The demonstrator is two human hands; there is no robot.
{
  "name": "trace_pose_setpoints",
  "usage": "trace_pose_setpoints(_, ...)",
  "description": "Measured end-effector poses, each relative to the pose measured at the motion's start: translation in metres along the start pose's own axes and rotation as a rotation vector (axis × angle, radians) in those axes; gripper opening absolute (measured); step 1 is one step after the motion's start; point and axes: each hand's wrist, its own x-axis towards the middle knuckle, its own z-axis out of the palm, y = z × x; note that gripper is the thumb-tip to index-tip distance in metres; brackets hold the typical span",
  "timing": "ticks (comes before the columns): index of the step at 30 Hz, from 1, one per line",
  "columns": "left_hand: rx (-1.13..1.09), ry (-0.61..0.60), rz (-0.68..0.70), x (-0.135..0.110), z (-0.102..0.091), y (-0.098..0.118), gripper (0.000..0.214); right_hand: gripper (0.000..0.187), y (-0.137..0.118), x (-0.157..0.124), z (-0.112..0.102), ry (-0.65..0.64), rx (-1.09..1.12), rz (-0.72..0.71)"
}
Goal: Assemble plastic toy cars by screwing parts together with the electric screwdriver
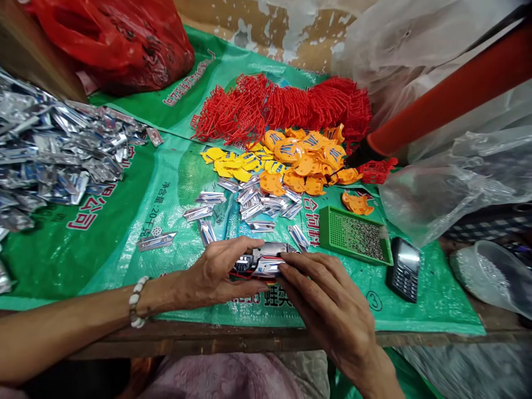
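A small silver, black and red plastic toy assembly (266, 265) is held just above the mat near the table's front edge. My left hand (216, 274) is closed around its left end, with the thumb along the top and fingers underneath. From the right, my right hand (332, 299) grips it, fingertips pressed on a silver side panel. Beyond both hands lie loose silver strip-like panels (261, 206) with blue marks. Behind these are yellow pieces (239, 163), a heap of orange shell-shaped parts (307, 155) and a long pile of red plastic frames (286, 105).
A green tray of small screws (359, 235) stands right of my hands, beside a black keypad phone (405, 269). A clear tub (484, 271) sits farther right. Silver parts (62, 155) cover the left, below a red bag (120, 44). A red pole (449, 83) slants in from the right.
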Motion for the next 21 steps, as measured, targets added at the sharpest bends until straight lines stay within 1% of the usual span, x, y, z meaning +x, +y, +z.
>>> trace_pose_setpoints(6,0.015,-0.003,0.023,0.002,-0.001,0.000,0.043,0.034,0.001,-0.004,0.001,-0.005,-0.004,-0.040)
trace_pose_setpoints(13,-0.004,0.024,0.042,0.000,0.003,-0.003,0.042,0.026,0.002,0.007,0.001,-0.060,0.037,-0.004)
trace_pose_setpoints(17,-0.007,0.024,0.031,-0.002,0.004,-0.004,0.042,0.027,0.004,0.011,0.001,-0.046,0.148,0.026)
trace_pose_setpoints(21,-0.021,-0.015,0.000,0.001,-0.002,0.000,0.043,0.029,0.003,0.013,0.000,-0.002,0.249,0.069)
